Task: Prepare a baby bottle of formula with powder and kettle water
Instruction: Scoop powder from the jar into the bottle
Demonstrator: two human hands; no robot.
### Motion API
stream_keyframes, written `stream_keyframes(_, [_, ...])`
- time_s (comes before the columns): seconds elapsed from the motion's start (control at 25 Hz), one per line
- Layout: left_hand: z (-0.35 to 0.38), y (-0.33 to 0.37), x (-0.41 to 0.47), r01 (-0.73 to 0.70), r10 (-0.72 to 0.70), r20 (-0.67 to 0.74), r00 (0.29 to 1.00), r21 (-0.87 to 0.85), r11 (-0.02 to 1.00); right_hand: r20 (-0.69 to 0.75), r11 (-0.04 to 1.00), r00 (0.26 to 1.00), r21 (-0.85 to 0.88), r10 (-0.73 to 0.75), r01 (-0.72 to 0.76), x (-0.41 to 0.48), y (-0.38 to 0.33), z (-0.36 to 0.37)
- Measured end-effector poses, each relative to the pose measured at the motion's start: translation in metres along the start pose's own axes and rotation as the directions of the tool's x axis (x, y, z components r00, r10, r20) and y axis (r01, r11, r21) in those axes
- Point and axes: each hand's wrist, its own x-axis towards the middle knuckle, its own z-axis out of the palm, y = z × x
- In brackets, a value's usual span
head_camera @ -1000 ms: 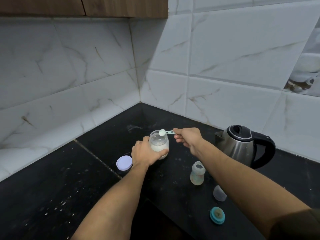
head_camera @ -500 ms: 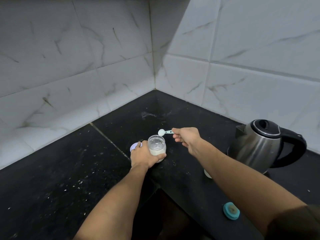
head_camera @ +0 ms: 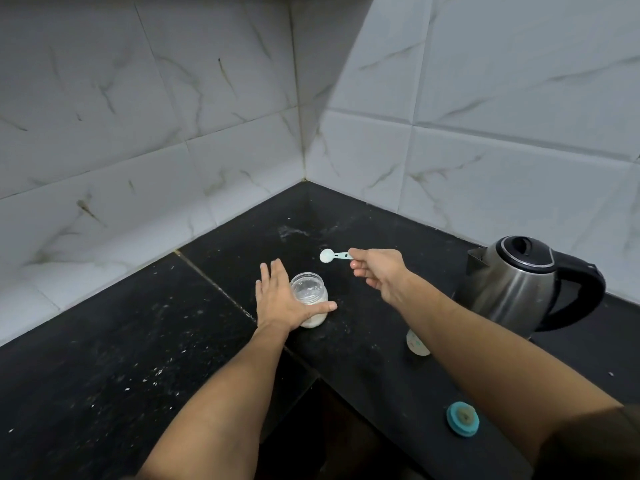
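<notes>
Powder jar (head_camera: 309,299) uncapped; left hand (head_camera: 282,299) splayed beside it, perhaps touching; right-hand fingers (head_camera: 360,263) pinch scoop (head_camera: 334,255).

Noted black white-speckled stone countertop (head_camera: 121,358), white grey-veined marble wall tiles (head_camera: 173,116), pale blue plastic scoop (head_camera: 334,255), clear glass jar (head_camera: 309,296) of white powder, steel-and-black kettle (head_camera: 526,289), teal round cap (head_camera: 462,418).

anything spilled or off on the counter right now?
Yes. White specks, likely powder, are scattered over the black counter, thickest left of the open jar, and a pale smear marks the back corner. The teal cap lies near the counter's front edge. The scoop is level.
</notes>
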Motion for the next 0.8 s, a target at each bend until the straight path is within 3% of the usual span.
stream_keyframes(0.16, [-0.009, 0.040, 0.005, -0.152, 0.150, -0.025, 0.988, -0.219, 0.964, -0.081, 0.996, 0.995, 0.068, -0.054, 0.059, 0.000, -0.022, -0.035])
stream_keyframes(0.36, [0.014, 0.102, -0.003, -0.235, 0.258, 0.031, 0.966, -0.322, 0.917, -0.215, 0.982, 0.973, 0.151, -0.082, 0.116, -0.004, -0.027, -0.090])
stream_keyframes(0.56, [0.052, 0.135, -0.009, -0.243, 0.321, 0.237, 0.917, -0.308, 0.920, -0.358, 0.965, 0.931, 0.215, -0.066, 0.151, -0.022, -0.015, -0.143])
stream_keyframes(0.8, [0.095, 0.146, -0.025, -0.268, 0.355, 0.488, 0.797, -0.241, 0.933, -0.411, 0.958, 0.911, 0.244, -0.035, 0.148, -0.047, 0.007, -0.175])
